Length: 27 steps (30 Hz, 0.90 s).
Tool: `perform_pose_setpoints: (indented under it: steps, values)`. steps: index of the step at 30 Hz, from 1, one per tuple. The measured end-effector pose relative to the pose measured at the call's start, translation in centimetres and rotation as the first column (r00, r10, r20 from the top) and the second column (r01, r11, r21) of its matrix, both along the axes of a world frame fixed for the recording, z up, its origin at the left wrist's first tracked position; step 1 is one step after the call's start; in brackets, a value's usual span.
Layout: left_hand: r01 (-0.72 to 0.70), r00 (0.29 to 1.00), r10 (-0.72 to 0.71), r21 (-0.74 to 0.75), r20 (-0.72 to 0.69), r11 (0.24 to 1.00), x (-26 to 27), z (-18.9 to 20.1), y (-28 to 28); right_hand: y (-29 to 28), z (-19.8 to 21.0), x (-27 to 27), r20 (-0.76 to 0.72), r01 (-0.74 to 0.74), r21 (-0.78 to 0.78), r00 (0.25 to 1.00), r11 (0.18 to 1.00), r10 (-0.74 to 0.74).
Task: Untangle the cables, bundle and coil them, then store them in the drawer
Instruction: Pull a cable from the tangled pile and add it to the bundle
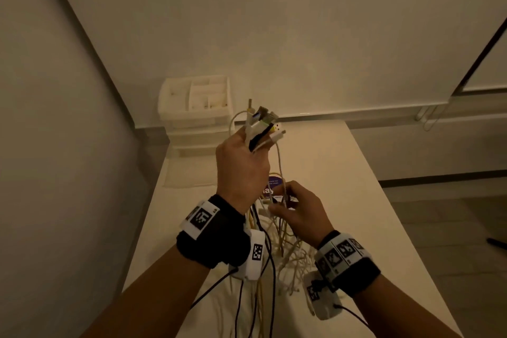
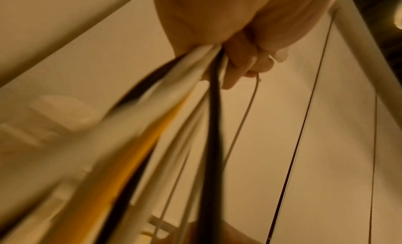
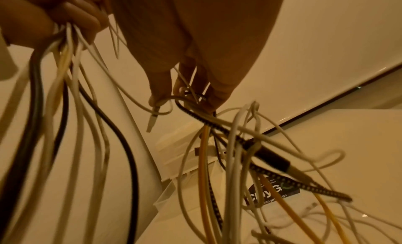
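Your left hand (image 1: 241,164) is raised above the table (image 1: 356,173) w/ fingers curled tight round a fistful of cables (image 1: 277,230), plug ends (image 1: 264,121) fanned out above the knuckles so the lengths hang straight below. Lower and to the right, your right hand (image 1: 299,211) pinches into the knot (image 3: 208,120), fingertips on a thin white lead and, prob., the braided cable (image 3: 228,132); blur hides which. That split looks deliberate: one hand anchors ends, the other picks strands free. The drawer unit (image 1: 196,107) stands at the table's far left, nothing stored yet; a dark printed card (image 3: 274,192) lies under the mess.
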State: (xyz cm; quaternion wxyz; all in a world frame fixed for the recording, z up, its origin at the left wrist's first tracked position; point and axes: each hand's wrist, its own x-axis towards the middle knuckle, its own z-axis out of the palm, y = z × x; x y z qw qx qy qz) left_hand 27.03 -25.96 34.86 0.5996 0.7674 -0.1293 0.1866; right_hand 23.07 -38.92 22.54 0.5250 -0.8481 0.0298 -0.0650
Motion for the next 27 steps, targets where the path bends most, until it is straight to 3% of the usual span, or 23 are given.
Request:
perform_pose_setpoints:
  steps: [3,7,13,18,21,23,27]
  values:
    - [-0.047,0.999,0.050,-0.110,0.021,0.993,0.3,-0.4,0.7,-0.1,-0.2,0.7,-0.018,0.026,0.040,1.000,0.999,-0.025]
    - [-0.041,0.999,0.043,-0.084,0.026,0.996,0.9,-0.3,1.7,-0.9,-0.7,0.5,0.155,0.091,-0.034,0.984,0.995,-0.085]
    - [-0.104,0.994,0.104,-0.021,-0.016,0.994,2.4,-1.2,3.8,-1.2,0.3,0.4,0.198,0.131,-0.050,0.973,0.990,-0.119]
    - [-0.041,0.999,0.039,-0.086,-0.019,0.995,1.4,-1.1,3.1,-1.7,2.4,1.0,0.140,0.155,0.040,0.977,0.987,-0.159]
    - [-0.025,0.999,0.022,0.073,0.045,0.997,1.1,-0.9,3.4,-1.9,3.5,1.1,0.080,0.121,0.143,0.988,0.982,-0.133]
    - [-0.020,1.000,0.017,0.138,0.026,0.990,1.3,-0.8,3.8,-2.3,3.9,1.0,0.103,0.104,0.094,0.988,0.990,-0.113]
    - [-0.026,0.999,0.029,0.132,-0.019,0.991,1.7,-0.5,4.4,-2.9,4.1,0.9,0.158,0.082,-0.060,0.985,0.995,-0.072]
